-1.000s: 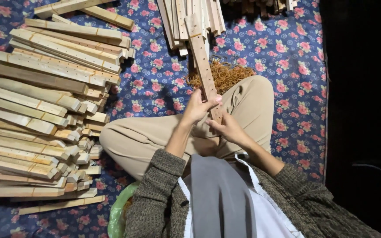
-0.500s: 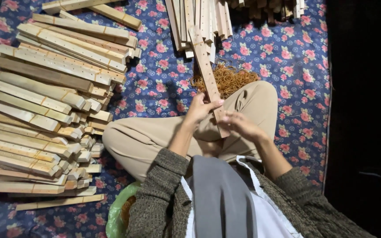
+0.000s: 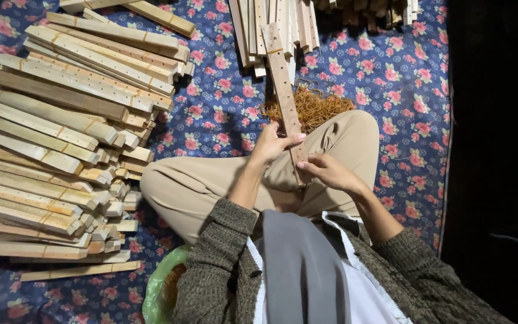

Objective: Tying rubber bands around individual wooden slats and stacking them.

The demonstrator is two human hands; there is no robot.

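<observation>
Wooden slat [image 3: 285, 96], long and drilled with a row of small holes, rests its near end on my crossed leg and slants up and away from me over the cloth. My left hand [image 3: 273, 144] grips it from the left side, fingers curled across its face and thumb behind. My right hand [image 3: 329, 172] sits just below and to the right, its fingers pinched together at the slat's near end; whether they hold anything small between them I cannot tell.

Close under my chin hang my grey knitted sleeves [image 3: 220, 258] and a pale apron front. By my left hip a green plastic bag [image 3: 162, 285] lies open on the floor.

Beyond my knee, touching the slat's right side, is a heap of orange-brown rubber bands [image 3: 319, 108] on the blue floral cloth [image 3: 391, 78].

To my left a broad stack of bundled slats [image 3: 49, 150] spreads out in overlapping rows, ends toward me. Farther off, at the top edge, another bunch of loose slats [image 3: 271, 18] lies fanned out, and the far tip of my slat reaches in among them.
</observation>
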